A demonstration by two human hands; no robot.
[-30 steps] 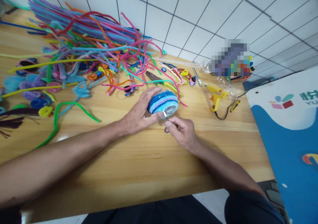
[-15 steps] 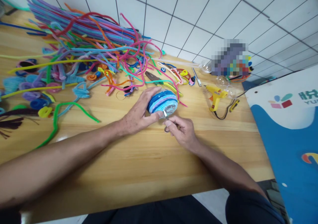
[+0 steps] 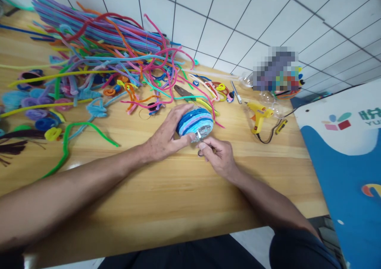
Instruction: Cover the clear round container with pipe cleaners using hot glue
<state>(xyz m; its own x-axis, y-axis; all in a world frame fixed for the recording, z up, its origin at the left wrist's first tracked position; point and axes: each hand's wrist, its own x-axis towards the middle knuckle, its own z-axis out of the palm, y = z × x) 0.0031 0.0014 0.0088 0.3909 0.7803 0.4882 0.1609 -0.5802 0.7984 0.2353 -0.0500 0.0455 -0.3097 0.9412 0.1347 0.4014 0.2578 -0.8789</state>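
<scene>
A ball wound with blue, light blue and lilac pipe cleaners (image 3: 195,121) rests near the middle of the table, a greyish bare patch on its lower right side. My left hand (image 3: 166,136) is wrapped round its left side, fingers over the top and thumb along the near edge. In my right hand (image 3: 218,153) is a small pair of scissors (image 3: 199,134), gripped by the handles. Their bright tip lies against the ball at the edge of the grey patch. My right fingers hide most of the handles.
Beyond the ball lie pliers (image 3: 186,94) with yellow-green handles. A large heap of pipe cleaners (image 3: 104,34) spreads over the back left. At right are a yellow hot glue gun (image 3: 258,114), its cord, a yellow cutter (image 3: 281,126), a silver pen-like stick (image 3: 236,91) and clear balls (image 3: 246,79).
The scissors' tip has shifted slightly to the right and up on the grey patch, with a small turn of my right hand. My left hand and the ball look almost unmoved.
</scene>
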